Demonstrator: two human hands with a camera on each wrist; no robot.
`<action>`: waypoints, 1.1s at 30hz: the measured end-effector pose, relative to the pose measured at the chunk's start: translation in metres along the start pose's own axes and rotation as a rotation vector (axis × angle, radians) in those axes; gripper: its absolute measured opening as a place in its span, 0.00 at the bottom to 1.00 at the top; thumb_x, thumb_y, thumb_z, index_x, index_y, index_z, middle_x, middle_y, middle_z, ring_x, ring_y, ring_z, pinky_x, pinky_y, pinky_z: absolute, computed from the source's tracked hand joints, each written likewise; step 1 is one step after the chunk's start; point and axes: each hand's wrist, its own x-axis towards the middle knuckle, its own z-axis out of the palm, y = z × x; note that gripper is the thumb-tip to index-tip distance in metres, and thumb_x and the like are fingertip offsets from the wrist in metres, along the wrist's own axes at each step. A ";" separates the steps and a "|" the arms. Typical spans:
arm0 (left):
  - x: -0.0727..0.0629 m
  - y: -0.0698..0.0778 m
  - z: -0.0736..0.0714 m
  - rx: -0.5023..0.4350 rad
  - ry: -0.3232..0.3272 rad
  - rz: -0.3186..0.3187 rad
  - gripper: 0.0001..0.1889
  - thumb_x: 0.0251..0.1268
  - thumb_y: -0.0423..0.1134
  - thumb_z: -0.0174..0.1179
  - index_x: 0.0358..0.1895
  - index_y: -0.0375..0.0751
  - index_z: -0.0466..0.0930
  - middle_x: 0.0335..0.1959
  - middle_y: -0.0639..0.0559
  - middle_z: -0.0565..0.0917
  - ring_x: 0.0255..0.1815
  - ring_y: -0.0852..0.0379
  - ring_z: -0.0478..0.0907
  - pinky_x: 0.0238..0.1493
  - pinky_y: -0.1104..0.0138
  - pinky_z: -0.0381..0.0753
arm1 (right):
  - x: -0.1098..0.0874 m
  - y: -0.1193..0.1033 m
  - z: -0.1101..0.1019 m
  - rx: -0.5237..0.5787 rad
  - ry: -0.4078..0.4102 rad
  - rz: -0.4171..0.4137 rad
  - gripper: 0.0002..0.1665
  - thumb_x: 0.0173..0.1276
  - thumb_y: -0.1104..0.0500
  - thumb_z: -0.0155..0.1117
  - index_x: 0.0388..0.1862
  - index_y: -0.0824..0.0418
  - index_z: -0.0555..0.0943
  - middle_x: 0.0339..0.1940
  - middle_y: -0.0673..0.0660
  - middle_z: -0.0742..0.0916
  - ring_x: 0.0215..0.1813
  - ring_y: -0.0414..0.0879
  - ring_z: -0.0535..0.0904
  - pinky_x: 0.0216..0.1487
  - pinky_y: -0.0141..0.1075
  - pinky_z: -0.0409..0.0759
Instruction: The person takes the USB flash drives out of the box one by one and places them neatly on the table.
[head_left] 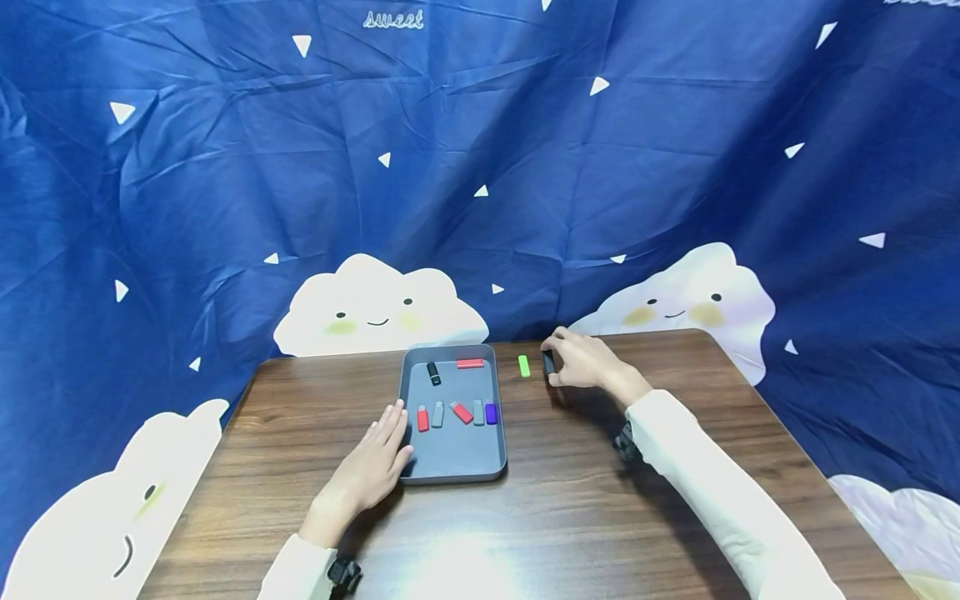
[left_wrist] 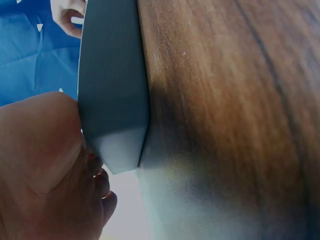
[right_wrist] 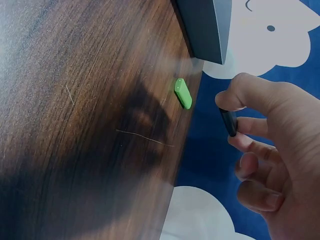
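Observation:
My right hand (head_left: 588, 360) pinches a black USB stick (right_wrist: 228, 121) between thumb and fingertips, above the far part of the table to the right of the tray. A green USB stick (head_left: 524, 366) lies on the wood between that hand and the grey tray (head_left: 453, 458). My left hand (head_left: 371, 467) rests with extended fingers against the tray's left side. Inside the tray are several USB sticks: a black one (head_left: 433, 373) and a red one (head_left: 470, 363) toward the back, and red, grey and purple ones (head_left: 491, 414) in a row across the middle.
The wooden table (head_left: 570, 517) has its far edge just behind the tray and the right hand. Behind it hangs a blue cloth (head_left: 450, 167) with white clouds and triangles. A dark wrist device (head_left: 625, 442) sits at the right sleeve.

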 end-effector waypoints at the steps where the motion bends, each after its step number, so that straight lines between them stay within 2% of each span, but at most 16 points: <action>1: 0.000 0.000 0.000 0.001 0.000 0.000 0.33 0.87 0.45 0.48 0.83 0.28 0.56 0.88 0.35 0.53 0.89 0.36 0.51 0.87 0.42 0.57 | 0.000 0.000 0.001 0.002 -0.001 0.003 0.34 0.58 0.49 0.78 0.64 0.57 0.84 0.60 0.59 0.84 0.48 0.61 0.88 0.46 0.57 0.87; 17: -0.001 0.000 0.000 -0.003 0.021 0.010 0.33 0.87 0.44 0.49 0.83 0.26 0.57 0.88 0.34 0.54 0.88 0.35 0.52 0.86 0.41 0.58 | 0.012 0.010 0.020 0.043 -0.058 0.050 0.34 0.59 0.51 0.78 0.65 0.57 0.83 0.60 0.60 0.83 0.44 0.58 0.85 0.48 0.55 0.86; 24: -0.001 -0.002 0.004 -0.032 0.074 0.044 0.32 0.85 0.41 0.50 0.82 0.25 0.59 0.86 0.32 0.57 0.86 0.32 0.55 0.84 0.38 0.60 | 0.015 0.013 0.024 0.064 -0.059 0.064 0.35 0.59 0.53 0.77 0.67 0.58 0.83 0.62 0.61 0.83 0.47 0.59 0.86 0.51 0.56 0.86; 30: 0.000 -0.001 0.001 -0.012 0.034 0.020 0.32 0.88 0.44 0.48 0.83 0.27 0.57 0.88 0.34 0.54 0.88 0.36 0.52 0.86 0.42 0.58 | 0.019 0.014 0.029 0.084 -0.077 0.072 0.36 0.61 0.54 0.77 0.69 0.59 0.81 0.65 0.62 0.82 0.50 0.61 0.86 0.52 0.57 0.86; 33: 0.000 -0.003 0.003 -0.014 0.040 0.026 0.33 0.88 0.45 0.48 0.83 0.27 0.57 0.87 0.34 0.55 0.88 0.35 0.53 0.86 0.42 0.58 | 0.021 0.015 0.032 0.088 -0.084 0.077 0.36 0.62 0.54 0.76 0.70 0.59 0.81 0.66 0.63 0.81 0.53 0.61 0.86 0.54 0.57 0.86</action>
